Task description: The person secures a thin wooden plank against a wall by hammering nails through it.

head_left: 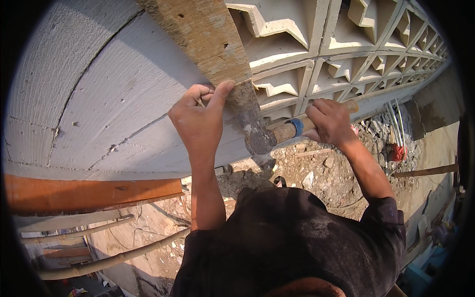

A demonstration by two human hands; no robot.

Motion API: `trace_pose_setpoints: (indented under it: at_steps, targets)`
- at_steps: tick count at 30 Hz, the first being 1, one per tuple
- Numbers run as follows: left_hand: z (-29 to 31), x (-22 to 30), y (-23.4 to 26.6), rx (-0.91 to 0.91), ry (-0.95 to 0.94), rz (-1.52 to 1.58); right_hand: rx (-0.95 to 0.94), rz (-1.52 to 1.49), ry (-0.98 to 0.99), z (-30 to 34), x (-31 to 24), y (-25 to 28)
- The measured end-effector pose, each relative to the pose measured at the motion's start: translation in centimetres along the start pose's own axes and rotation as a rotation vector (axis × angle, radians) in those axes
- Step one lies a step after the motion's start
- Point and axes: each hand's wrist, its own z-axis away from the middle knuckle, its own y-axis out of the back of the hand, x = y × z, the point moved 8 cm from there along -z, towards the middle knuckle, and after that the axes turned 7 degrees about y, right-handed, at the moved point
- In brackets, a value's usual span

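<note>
My right hand (330, 121) is wrapped round the wooden handle (283, 132) of a hammer, which has a blue band beside my fingers. The worn, crusted hammer head (260, 140) points left, just below the lower end of a rough wooden board (205, 39). At that end of the board is my left hand (202, 111), its thumb and fingers pinched together against the board's edge. Whatever lies between those fingertips is too small or hidden to make out. The hammer head and my left fingers are apart.
A pale block wall (109, 89) stands at the left, and patterned openwork blocks (341, 69) run along the right. An orange board (94, 193) lies along the wall's lower edge. Bamboo poles (118, 258) cross below left. Rubble (331, 171) covers the ground; white pipes (397, 123) stick up at right.
</note>
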Motion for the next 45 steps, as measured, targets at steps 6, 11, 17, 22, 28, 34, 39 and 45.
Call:
trace_pose_setpoints:
  at_steps: [6, 11, 17, 22, 28, 34, 39, 45]
  targets:
    - [-0.4, -0.7, -0.4, -0.015, 0.034, -0.002, -0.002, -0.031, -0.031, 1.9, -0.5, -1.9]
    - [-0.4, -0.4, -0.4, -0.013, 0.054, 0.004, 0.054, -0.126, -0.267, 4.9, -0.9, -4.1]
    - [-0.6, -0.6, -0.4, -0.035, -0.023, -0.026, 0.238, -0.301, -0.767, 14.3, -2.8, -9.9]
    - [0.0, -2.4, 0.8, -0.104, -0.031, -0.006, 0.289, -0.322, -1.236, 24.7, -9.1, -14.0]
    - [2.7, -9.4, 0.3, -0.699, 0.362, 0.811, 0.099, -0.341, -1.537, 34.0, -15.8, -15.1]
    - [5.5, -12.8, 1.1, -0.818, 0.521, 0.977, 0.116, -0.271, -1.617, 32.7, -19.6, -14.3]
    - [8.4, -16.1, 1.1, -0.942, 0.686, 1.049, 0.464, -0.674, -1.646, 21.2, -22.5, -12.6]
    - [12.6, -16.8, 0.7, -0.983, 0.689, 1.006, 0.624, -0.998, -1.392, 4.4, -24.8, -9.9]
